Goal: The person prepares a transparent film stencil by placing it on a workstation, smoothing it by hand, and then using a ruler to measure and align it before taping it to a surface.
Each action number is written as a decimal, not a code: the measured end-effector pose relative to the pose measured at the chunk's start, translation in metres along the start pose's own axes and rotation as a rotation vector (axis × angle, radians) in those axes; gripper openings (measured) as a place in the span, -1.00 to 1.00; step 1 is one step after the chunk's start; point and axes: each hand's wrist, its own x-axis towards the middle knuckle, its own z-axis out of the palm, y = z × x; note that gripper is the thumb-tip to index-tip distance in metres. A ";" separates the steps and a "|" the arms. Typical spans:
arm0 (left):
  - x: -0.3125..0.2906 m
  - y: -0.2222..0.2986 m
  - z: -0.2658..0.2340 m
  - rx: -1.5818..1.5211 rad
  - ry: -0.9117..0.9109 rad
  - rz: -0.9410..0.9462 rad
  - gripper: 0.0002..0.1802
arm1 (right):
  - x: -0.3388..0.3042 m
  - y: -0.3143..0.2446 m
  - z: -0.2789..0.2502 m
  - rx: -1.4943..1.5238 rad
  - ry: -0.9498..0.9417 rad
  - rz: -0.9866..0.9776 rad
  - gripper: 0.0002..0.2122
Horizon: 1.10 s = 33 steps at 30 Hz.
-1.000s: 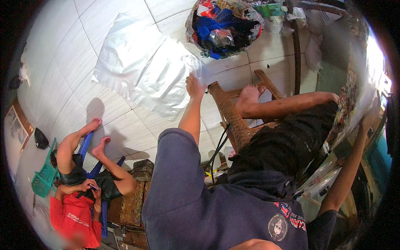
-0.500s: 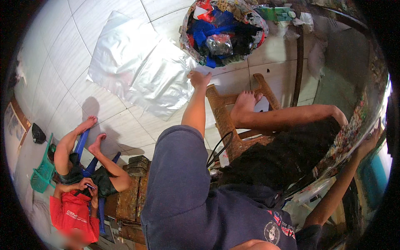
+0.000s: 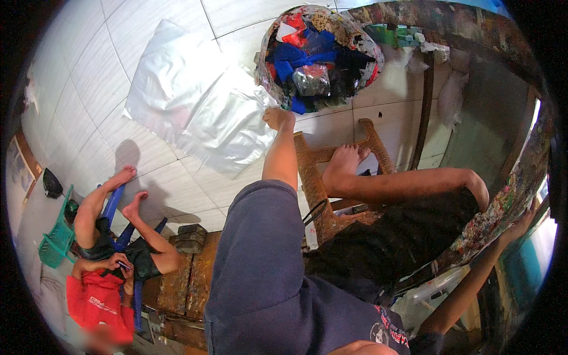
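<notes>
My left hand (image 3: 279, 119) reaches down at the end of a dark blue sleeve. Its fingers are closed on the near right corner of a shiny silver plastic sheet (image 3: 198, 103), which lies wrinkled on the tiled floor. Just beyond the hand stands a round, paint-stained bin (image 3: 269, 89) heaped with blue, red and black scraps. Far to the right, my right hand (image 3: 522, 226) is against the outer side of a curved, paint-spattered edge (image 3: 503, 201); its fingers are mostly hidden.
My bare foot (image 3: 343, 163) rests by a worn brown wooden stool frame (image 3: 313, 160). At lower left a person in a red shirt (image 3: 100, 302) sits holding a phone, near a green plastic basket (image 3: 56, 239). A paint-stained wooden bench (image 3: 198, 272) stands beside them.
The view has shifted, so the bin and stool sit lower in it. My left hand, formerly with fingers apart by the sheet's edge, now has them closed at its corner.
</notes>
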 end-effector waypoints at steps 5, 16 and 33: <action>-0.004 -0.018 -0.005 -0.139 0.013 0.049 -0.33 | -0.009 -0.026 0.006 0.050 0.016 0.107 -0.48; 0.019 -0.174 -0.060 -0.901 -0.343 0.229 -0.58 | 0.002 -0.120 0.000 -0.447 0.425 -0.714 -0.51; 0.003 -0.209 -0.160 -0.750 -0.428 0.672 -0.69 | -0.226 -0.377 0.427 0.385 -1.350 -0.050 -0.52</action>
